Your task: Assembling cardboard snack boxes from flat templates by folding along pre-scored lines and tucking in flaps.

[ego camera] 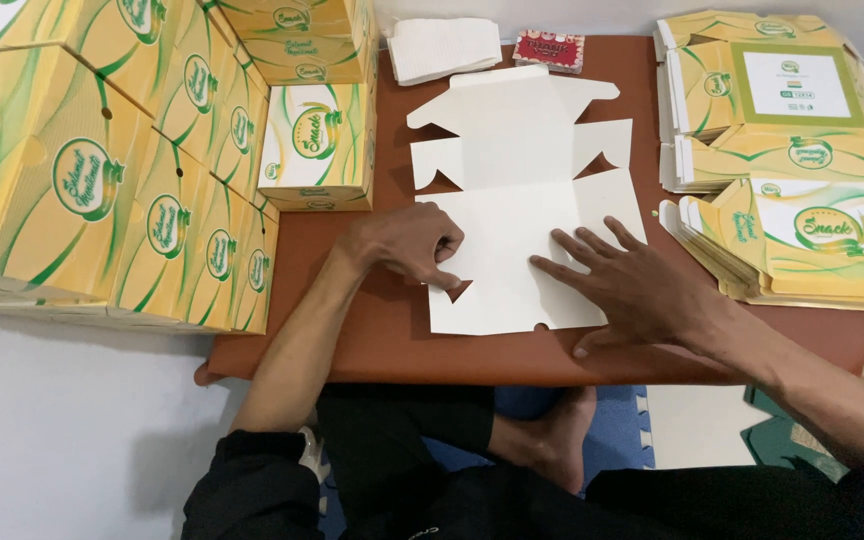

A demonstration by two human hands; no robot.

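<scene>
A flat, unfolded white cardboard box blank (522, 190) lies plain side up in the middle of a low brown table (392, 330). My left hand (407, 243) rests on the blank's left edge, fingers curled and pinching a side flap near a notch. My right hand (627, 285) lies flat on the blank's lower right part, fingers spread and pressing it down. Neither hand lifts the blank off the table.
Folded yellow-and-green boxes (152, 160) are stacked at the left, one more (317, 140) on the table's back left. A pile of flat printed blanks (792, 180) sits at the right. White paper sheets (442, 45) and a small red packet (550, 50) lie at the back.
</scene>
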